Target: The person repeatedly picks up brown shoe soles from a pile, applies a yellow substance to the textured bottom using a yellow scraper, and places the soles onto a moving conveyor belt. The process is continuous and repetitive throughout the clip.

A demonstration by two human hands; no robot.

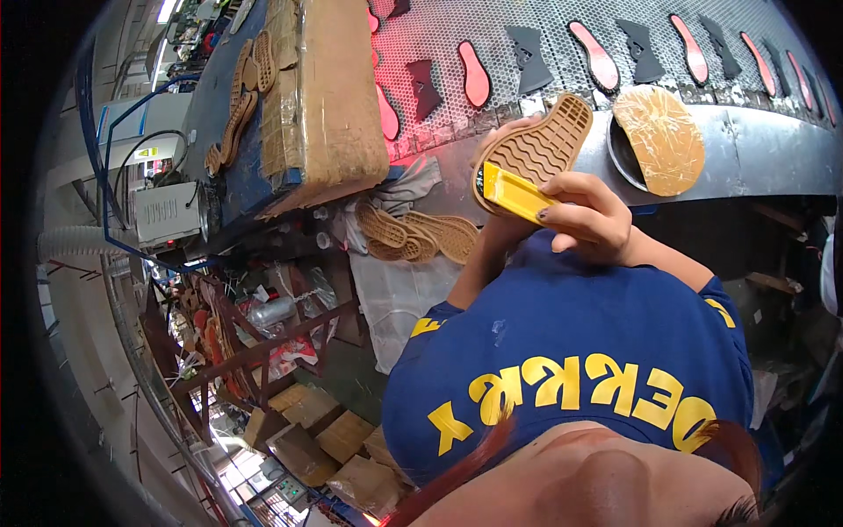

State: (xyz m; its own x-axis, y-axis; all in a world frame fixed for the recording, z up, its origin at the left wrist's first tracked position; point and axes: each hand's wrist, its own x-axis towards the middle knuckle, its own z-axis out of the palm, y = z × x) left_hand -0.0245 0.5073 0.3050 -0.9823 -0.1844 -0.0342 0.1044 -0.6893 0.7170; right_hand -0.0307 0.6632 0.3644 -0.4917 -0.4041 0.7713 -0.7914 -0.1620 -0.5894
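A tan rubber shoe sole [549,132], with wavy grooves on the face turned to me, is held up in front of my chest. My left hand [502,140] is closed around it from behind, mostly hidden by the sole. Closed on a yellow, flat, oblong plastic tool [518,194], my right hand [593,215] keeps it against the sole's lower end. The tool's exact kind cannot be made out. Just right of the hands, a scuffed tan pad [660,140] lies over a round metal pan [625,160] at the bench's edge.
Beyond the metal edge [746,145], a mesh conveyor [553,35] carries pink-topped soles [475,74] and dark pieces [529,60]. Several tan soles [408,235] lie left of my arm. A taped cardboard sheet [338,97] covers a block at the left; cardboard boxes [307,452] stand lower down.
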